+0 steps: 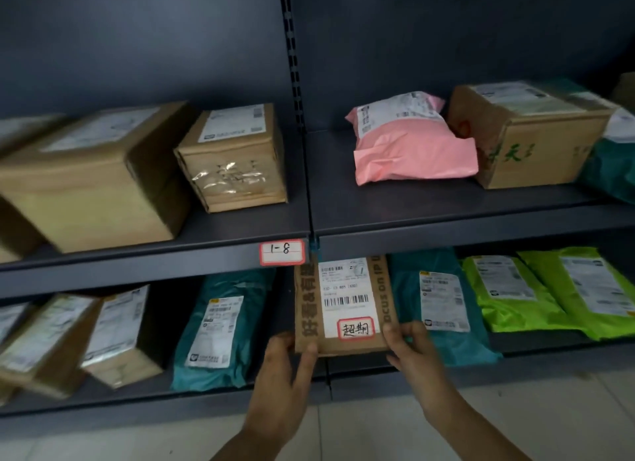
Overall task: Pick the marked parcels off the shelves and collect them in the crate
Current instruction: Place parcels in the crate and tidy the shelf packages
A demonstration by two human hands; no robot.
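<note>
- Currently the left hand (285, 374) grips the lower left corner of a flat brown parcel (343, 306), thumb on its face.
- The right hand (412, 350) pinches the lower right corner.
- The parcel stands between and above both hands and bears a red-bordered sticker (355, 328).
- A teal bag (220, 330) lies left of the left hand.
- A second teal bag (443, 306) lies behind the right hand.
- The grey shelf edge (464, 368) runs beneath the hands, with pale floor tiles (549, 409) below.
</note>
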